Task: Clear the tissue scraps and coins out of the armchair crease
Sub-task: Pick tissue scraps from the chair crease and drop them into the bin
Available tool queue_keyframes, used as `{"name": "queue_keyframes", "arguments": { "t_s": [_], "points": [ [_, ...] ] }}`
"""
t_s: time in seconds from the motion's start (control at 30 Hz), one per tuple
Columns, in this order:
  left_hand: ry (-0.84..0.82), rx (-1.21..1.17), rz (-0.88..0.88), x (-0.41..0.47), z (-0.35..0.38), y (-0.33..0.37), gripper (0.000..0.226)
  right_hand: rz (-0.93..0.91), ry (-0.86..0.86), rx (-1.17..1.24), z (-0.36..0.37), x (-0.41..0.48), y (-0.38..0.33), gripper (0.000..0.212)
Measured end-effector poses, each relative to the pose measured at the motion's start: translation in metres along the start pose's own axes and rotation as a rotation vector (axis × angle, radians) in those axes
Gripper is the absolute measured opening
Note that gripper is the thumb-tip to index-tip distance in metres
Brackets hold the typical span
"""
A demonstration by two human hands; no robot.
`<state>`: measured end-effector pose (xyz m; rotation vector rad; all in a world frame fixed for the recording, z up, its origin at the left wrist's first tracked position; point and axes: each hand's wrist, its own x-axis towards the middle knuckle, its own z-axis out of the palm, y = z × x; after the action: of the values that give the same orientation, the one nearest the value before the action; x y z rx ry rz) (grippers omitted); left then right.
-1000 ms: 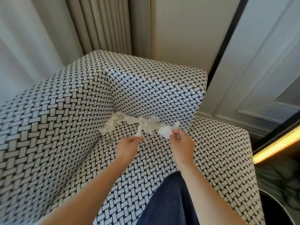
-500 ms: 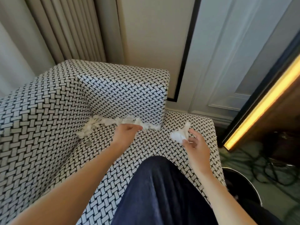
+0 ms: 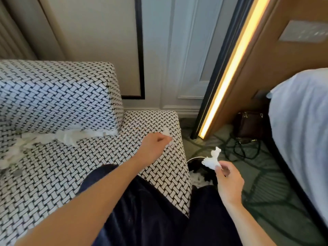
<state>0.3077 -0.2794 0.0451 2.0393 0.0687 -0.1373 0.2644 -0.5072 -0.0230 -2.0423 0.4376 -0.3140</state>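
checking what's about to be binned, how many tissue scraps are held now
2. A small scrap in the left hand, over the seat edge; a bigger scrap pinched by the right hand, above the bin. Fingers may hide more.

I see tissue scraps (image 3: 71, 136) in the crease of the armchair (image 3: 53, 95) at left, what may be a coin (image 3: 17, 173) on its seat (image 3: 88, 166) before them, and a bin (image 3: 197, 161) on the floor just right of that seat, below the right hand (image 3: 229, 181).

Armchair seat (image 3: 106, 157) w/ tissue scraps (image 3: 71, 136), coin (image 3: 17, 173)
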Motion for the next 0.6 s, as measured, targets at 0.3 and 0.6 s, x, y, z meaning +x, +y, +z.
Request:
{"name": "queue_keyframes", "arguments": {
  "t_s": [0.3,0.6],
  "points": [
    [-0.372,0.239,0.079,0.005,0.087,0.024,0.029,0.158,0.242,0.087,0.017,0.015,0.020,0.012],
    [-0.557,0.283,0.038,0.023,0.126,0.020,0.049,0.235,0.292,0.147,0.015,0.026,0.028,0.007]
  ]
}}
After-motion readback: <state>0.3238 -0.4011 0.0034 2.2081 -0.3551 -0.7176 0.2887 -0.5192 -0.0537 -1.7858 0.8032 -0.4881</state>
